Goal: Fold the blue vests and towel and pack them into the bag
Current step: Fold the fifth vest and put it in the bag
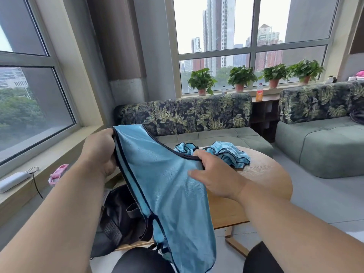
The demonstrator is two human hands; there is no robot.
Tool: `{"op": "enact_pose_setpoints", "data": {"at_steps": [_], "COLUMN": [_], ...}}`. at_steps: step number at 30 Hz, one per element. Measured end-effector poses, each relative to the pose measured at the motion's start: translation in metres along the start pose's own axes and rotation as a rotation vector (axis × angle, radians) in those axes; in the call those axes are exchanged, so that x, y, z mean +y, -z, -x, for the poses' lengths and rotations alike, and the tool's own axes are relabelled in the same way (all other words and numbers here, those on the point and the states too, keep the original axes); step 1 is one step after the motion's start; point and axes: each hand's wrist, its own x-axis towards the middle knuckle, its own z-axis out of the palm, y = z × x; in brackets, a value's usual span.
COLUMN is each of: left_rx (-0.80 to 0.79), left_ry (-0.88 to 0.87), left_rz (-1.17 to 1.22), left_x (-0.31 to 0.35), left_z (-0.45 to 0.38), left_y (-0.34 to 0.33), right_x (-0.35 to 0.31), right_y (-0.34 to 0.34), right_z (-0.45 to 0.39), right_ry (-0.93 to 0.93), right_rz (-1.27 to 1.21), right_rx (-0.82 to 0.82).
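A blue vest [167, 190] with dark trim hangs in front of me, held up above my lap. My left hand [100, 152] grips its upper left edge. My right hand [214, 174] holds its upper right edge at the dark-trimmed opening, fingers curled into the cloth. More blue cloth [226, 154] lies crumpled on the round wooden table [262, 174] just behind my right hand. A black bag [122, 219] sits low at the left of the table, partly hidden by the vest.
A green sofa with a leaf-print back [197, 115] stands behind the table, and a second one [319, 146] at the right. The window ledge at left holds a white power bank [13, 181] and a pink object [58, 174]. Potted plants [241, 77] line the far sill.
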Motion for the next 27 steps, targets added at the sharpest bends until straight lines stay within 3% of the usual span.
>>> {"op": "enact_pose_setpoints", "data": {"at_steps": [5, 7, 10, 12, 19, 23, 27], "left_rx": [-0.156, -0.182, -0.289, -0.313, -0.162, -0.151, -0.169], "left_ry": [0.082, 0.163, 0.380, 0.453, 0.317, 0.375, 0.418], "left_rz": [0.046, 0.130, 0.198, 0.126, 0.175, 0.132, 0.059], "left_x": [0.005, -0.016, -0.062, -0.088, -0.083, -0.061, -0.053], "left_z": [-0.012, -0.008, 0.007, 0.011, -0.020, -0.034, -0.038], "left_y": [-0.010, -0.016, -0.024, -0.029, -0.039, -0.037, -0.040], "right_x": [-0.025, -0.027, -0.029, -0.031, -0.040, -0.048, -0.042], "right_y": [0.012, 0.012, 0.013, 0.014, 0.041, 0.044, 0.035], "right_z": [-0.003, -0.003, -0.001, 0.003, -0.001, -0.004, -0.009], "right_ry": [-0.027, -0.041, -0.002, 0.043, 0.069, 0.070, 0.074], "right_rz": [-0.512, -0.352, 0.336, 0.558, 0.606, 0.581, 0.556], "right_rx": [-0.042, -0.007, 0.077, 0.106, -0.006, -0.095, -0.072]}}
